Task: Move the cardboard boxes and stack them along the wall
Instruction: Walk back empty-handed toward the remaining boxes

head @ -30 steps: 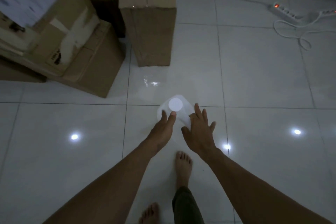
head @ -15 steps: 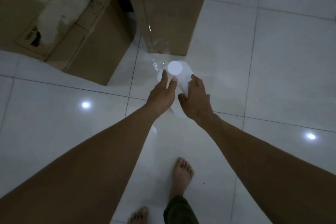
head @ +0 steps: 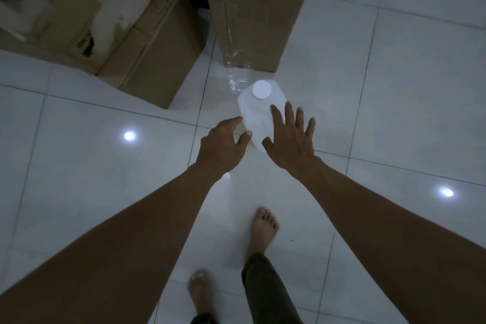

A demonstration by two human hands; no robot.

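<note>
Head view: looking down at two bare arms, a white tiled floor (head: 394,87) and brown boxes.
Left hand (head: 223,144): its grip is spread, fingers bent a little, thumb tip next to the side of the jug. I cannot tell if it touches.
Right hand (head: 292,139): its grip is spread wide, all fingers apart. The pointing finger lies over the jug's shoulder; I cannot tell if it presses on it.
Plastic jug (head: 256,110): see-through white, standing up on the floor between the two hands, not lifted.
Jug cap (head: 261,89): round and white, on top of the jug.
Tall cardboard box (head: 257,13): stands on the floor just behind the jug, with shiny clear tape down its front. No hand is on it.
Low cardboard box (head: 147,60): sits on the floor to the left of the tall box, with a dark gap between them. It has pale tape and some small dark print, too blurry to read.
More cardboard (head: 39,16): lies on top of the low box at the far left, blurry.
Feet: one bare foot (head: 263,229) is below the hands; the other bare foot (head: 200,289) is near the bottom edge.
Trouser leg (head: 265,292): dark, above the foot nearest the hands.
Light spots: bright round shines on the floor tiles, one on the left (head: 129,136) and one on the right (head: 447,192).
</note>
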